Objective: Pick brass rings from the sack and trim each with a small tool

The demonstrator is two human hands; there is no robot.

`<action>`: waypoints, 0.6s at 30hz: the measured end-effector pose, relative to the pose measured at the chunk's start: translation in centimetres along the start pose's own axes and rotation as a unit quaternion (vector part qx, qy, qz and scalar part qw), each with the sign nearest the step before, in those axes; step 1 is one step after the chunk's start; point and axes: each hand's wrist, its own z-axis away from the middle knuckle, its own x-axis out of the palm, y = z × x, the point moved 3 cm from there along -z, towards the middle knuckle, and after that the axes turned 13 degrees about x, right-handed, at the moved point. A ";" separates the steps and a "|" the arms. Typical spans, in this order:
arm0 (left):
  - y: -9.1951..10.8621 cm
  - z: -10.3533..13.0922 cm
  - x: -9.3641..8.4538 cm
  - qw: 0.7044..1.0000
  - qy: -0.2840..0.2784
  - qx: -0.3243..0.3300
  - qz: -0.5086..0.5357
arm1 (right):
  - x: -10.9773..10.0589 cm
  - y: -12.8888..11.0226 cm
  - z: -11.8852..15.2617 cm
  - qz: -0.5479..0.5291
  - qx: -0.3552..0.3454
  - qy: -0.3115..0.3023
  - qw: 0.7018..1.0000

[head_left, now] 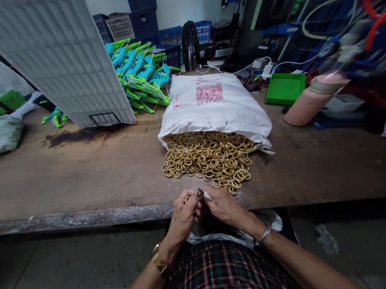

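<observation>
At the table's front edge, my left hand is closed on a brass-coloured ring, and more of that metal may be hidden in the fingers. Touching it, my right hand pinches a small tool with a pale body and a dark tip; its exact kind does not show. The tip meets the metal at the left fingertips. Just beyond the hands, a heap of brass-coloured rings spills from the mouth of a white woven sack with red print.
A white ribbed panel stands upright on the wooden table, left of green and blue plastic frames. On the right are a green tray and a tilted pink bottle. Cables run behind the sack.
</observation>
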 end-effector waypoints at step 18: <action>0.1 0.0 -0.5 0.996 0.022 0.029 -0.077 | 0.3 -1.4 0.6 0.200 0.020 -0.062 0.978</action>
